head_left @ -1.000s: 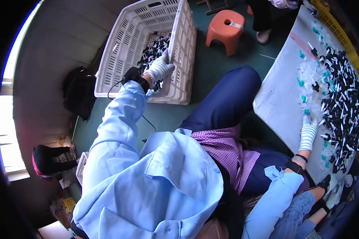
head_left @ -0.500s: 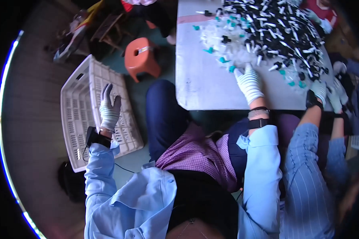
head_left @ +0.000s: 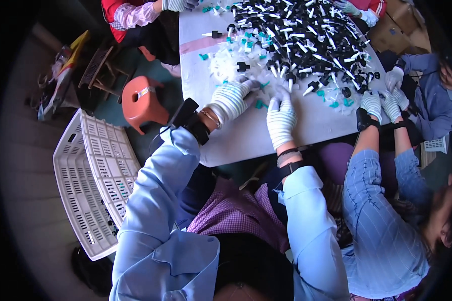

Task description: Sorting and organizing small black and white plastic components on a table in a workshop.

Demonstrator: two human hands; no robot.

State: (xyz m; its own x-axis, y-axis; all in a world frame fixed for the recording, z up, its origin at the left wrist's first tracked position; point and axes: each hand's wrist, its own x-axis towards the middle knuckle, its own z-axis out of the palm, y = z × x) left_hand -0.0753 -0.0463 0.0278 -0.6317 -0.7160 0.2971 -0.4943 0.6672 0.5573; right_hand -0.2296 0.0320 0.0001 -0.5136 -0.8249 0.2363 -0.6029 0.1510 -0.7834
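Note:
Both my hands wear striped white gloves and lie at the near edge of a large pile on the table (head_left: pixel 226 148). My left hand (head_left: pixel 232 100) reaches over the clear plastic pieces (head_left: pixel 218 65), its fingers stretched out and somewhat apart. Just right of it, my right hand (head_left: pixel 281 118) points its fingers at the pile, close to a teal piece (head_left: pixel 259 104). Nothing shows in either hand; the fingertips are partly lost among small parts. Beyond spreads a heap of black caps with white stems (head_left: pixel 306 40), with a single black cap (head_left: pixel 243 66) lying on the clear pieces.
A white slatted crate (head_left: pixel 93 175) stands tilted at my left, with some small parts inside. Behind it are an orange stool (head_left: pixel 143 103) and a wooden stool (head_left: pixel 95 67). Co-workers' gloved hands (head_left: pixel 379 105) work at the right edge; another person (head_left: pixel 135 15) sits across at the far left.
My left hand has moved from above the crate to the clear pieces on the table. My right hand has shifted slightly along the pile's edge. The view has swung to the right.

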